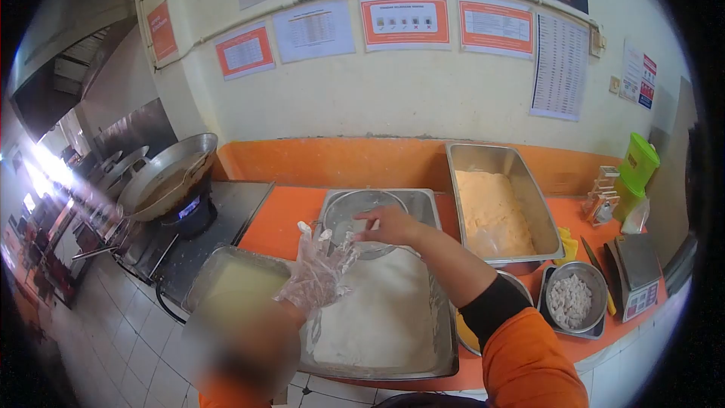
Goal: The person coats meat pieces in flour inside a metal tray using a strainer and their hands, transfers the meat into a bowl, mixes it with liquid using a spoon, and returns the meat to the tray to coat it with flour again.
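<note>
Over the left edge of the metal tray: plastic glove on my left hand, fingers spread; my right hand just rightward, curled, grip unclear. Tray's long axis: away from me.

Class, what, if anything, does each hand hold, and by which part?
The left hand, spread inside a clear glove, holds nothing; whether the right hand pinches that glove's edge cannot be told.
</note>
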